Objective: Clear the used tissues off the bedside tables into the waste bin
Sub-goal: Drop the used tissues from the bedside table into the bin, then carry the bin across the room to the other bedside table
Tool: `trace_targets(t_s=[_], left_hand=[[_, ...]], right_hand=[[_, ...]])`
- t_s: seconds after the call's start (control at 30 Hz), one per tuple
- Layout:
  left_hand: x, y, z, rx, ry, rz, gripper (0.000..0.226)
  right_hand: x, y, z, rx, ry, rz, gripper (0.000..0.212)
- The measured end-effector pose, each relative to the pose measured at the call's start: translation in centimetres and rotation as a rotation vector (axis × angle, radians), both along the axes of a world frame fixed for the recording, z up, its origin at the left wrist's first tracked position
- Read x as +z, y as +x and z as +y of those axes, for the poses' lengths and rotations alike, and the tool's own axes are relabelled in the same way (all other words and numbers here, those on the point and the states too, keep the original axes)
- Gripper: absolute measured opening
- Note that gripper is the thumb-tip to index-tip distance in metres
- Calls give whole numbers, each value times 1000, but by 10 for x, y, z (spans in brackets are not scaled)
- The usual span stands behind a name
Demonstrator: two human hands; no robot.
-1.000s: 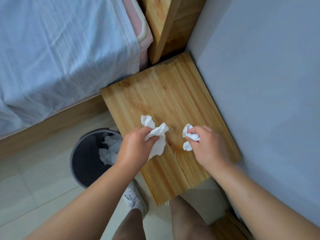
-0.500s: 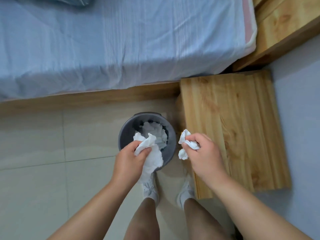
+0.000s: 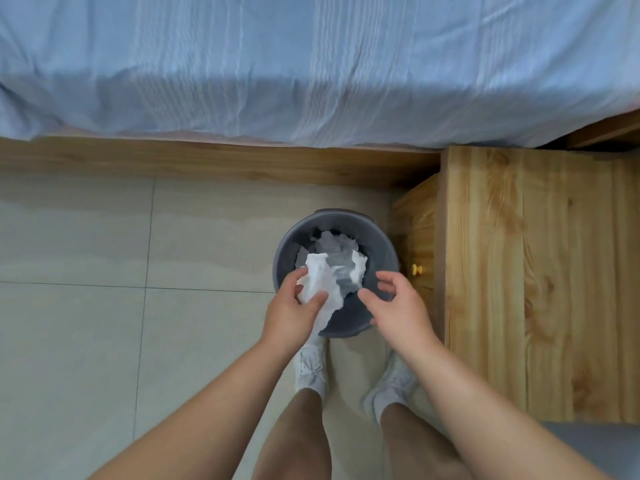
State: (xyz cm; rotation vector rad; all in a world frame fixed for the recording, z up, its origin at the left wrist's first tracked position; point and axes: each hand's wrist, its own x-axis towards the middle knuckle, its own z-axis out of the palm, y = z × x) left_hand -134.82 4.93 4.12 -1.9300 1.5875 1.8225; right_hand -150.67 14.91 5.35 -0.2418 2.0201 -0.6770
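Fingers (image 3: 313, 299) of the left hand (image 3: 294, 311) pinch a crumpled white tissue (image 3: 320, 282) over the mouth of the grey waste bin (image 3: 382, 247). The right hand (image 3: 398, 308) hovers beside it above the rim, its fingers loosely spread and empty. Half a second ago it pinched a small tissue (image 3: 358, 271), which now shows inside the bin, against a heap of crumpled tissues (image 3: 334, 244). The wooden tabletop (image 3: 540, 271) stands just right of the bin, beside the bed (image 3: 311, 64).
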Motion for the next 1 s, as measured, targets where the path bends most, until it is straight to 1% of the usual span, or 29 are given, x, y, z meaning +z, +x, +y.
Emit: trace_targets(t_s=[0.07, 0.13, 0.2, 0.37, 0.5, 0.6, 0.7, 0.73, 0.77, 0.8, 0.87, 0.93, 1.0], left_hand=[[-4, -1, 3, 17, 101, 55, 73], [-5, 1, 7, 2, 141, 87, 80], [-2, 5, 8, -10, 123, 87, 75], [2, 24, 1, 47, 23, -3, 49], [-12, 42, -8, 53, -24, -88, 46], [-36, 49, -17, -20, -59, -184, 58], [-67, 53, -29, -73, -37, -223, 81], [-76, 54, -34, -54, 9, -211, 87], [-86, 55, -38, -30, 68, -190, 91], [-96, 56, -43, -10, 131, -159, 91], [-110, 59, -46, 3, 252, -79, 81], [-115, 63, -42, 2, 271, -35, 73], [-112, 66, -37, 2, 231, -24, 75]], right_hand=[[-5, 2, 4, 3, 33, 0, 48], [-4, 1, 10, 18, 74, 28, 47], [-1, -2, 17, 14, 106, 41, 45], [1, -10, 29, -41, 153, 45, 44], [-14, -16, 24, -74, 151, 33, 52], [-34, -17, 12, -259, 129, -69, 59], [-63, -19, -4, -422, 169, -154, 77], [-71, -20, -7, -454, 181, -161, 75], [-81, -21, -8, -478, 194, -167, 68], [-88, -21, -8, -492, 207, -183, 58], [-98, -20, -5, -496, 204, -220, 39], [-102, -16, -1, -482, 185, -206, 28], [-99, -11, 3, -488, 166, -176, 28]])
